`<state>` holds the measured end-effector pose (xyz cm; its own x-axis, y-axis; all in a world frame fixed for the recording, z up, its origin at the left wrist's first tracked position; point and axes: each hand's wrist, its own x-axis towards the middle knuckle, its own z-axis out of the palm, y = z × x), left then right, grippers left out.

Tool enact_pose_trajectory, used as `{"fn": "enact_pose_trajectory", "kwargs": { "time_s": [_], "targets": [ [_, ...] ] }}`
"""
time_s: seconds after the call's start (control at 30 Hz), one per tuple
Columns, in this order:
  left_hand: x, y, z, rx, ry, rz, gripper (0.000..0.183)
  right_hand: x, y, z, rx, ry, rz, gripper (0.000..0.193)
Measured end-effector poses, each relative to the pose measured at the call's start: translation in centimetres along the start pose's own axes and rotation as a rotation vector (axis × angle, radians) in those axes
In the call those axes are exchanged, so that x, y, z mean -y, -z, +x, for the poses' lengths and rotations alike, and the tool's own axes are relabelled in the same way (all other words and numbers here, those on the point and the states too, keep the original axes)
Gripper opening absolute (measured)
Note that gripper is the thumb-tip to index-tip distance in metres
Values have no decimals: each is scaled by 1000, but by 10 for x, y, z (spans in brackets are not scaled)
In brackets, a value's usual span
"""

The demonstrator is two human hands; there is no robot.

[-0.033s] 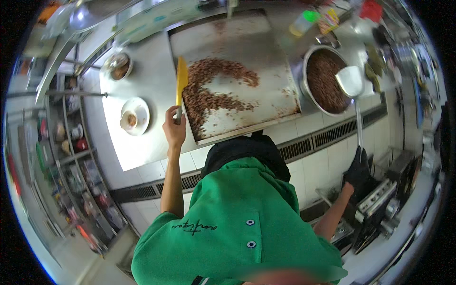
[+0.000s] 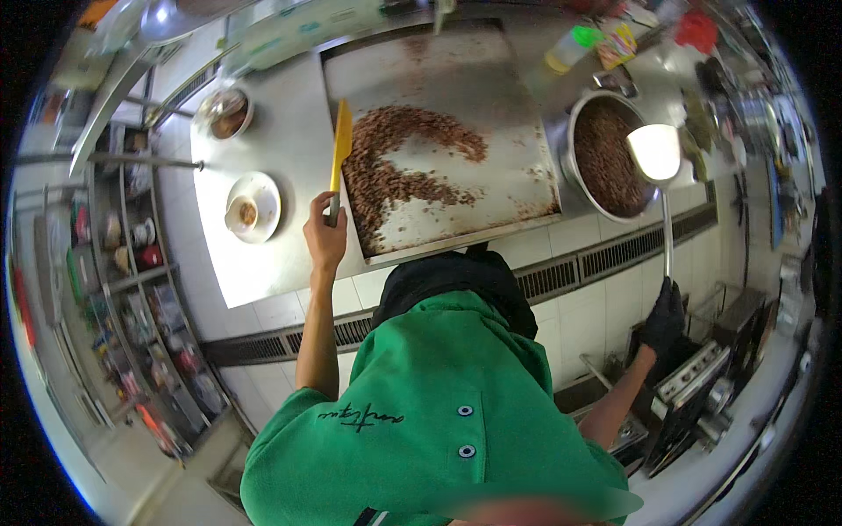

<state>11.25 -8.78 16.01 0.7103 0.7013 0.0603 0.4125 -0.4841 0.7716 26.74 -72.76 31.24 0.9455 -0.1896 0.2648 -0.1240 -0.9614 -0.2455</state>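
My bare left hand [image 2: 324, 228] grips the grey handle of a yellow spatula [image 2: 343, 138], its blade upright along the left edge of a flat metal griddle [image 2: 517, 105]. Browned minced meat [image 2: 373, 175] lies on the griddle in a curved band beside the blade. On my right hand [image 2: 664, 317] is a black glove, closed around the long handle of a metal wok spatula [image 2: 656, 151]. Its broad, shiny head hangs over the right side of a round steel bowl [image 2: 574, 175], which holds a lot of the same brown meat [image 2: 603, 162].
Left of the griddle, a white plate [image 2: 267, 188] carries a small cup, with a covered bowl [image 2: 230, 131] behind it. A green-capped bottle [image 2: 574, 48] and a yellow packet [image 2: 617, 46] stand at the back right. A shelf rack [image 2: 145, 280] is far left, a stove [image 2: 693, 373] lower right.
The whole view has shifted slightly. Both hands keep their hold on the two spatulas, and the meat looks the same.
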Motion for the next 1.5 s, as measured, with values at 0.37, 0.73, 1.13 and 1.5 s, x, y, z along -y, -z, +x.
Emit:
{"fn": "enact_pose_trajectory", "kwargs": {
  "time_s": [0.37, 0.73, 1.13, 1.5],
  "targets": [
    [26, 19, 54, 75, -109, 152, 51, 116, -25, 155, 609, 461, 61, 34],
    [35, -7, 74, 93, -127, 103, 45, 229, -226, 281, 741, 1270, 80, 38],
    [13, -46, 42, 125, -48, 94, 56, 360, -258, 178, 1055, 707, 119, 55],
    [-17, -48, 31, 102, -72, 55, 54, 239, -264, 54, 1045, 262, 585, 40]
  ]
}}
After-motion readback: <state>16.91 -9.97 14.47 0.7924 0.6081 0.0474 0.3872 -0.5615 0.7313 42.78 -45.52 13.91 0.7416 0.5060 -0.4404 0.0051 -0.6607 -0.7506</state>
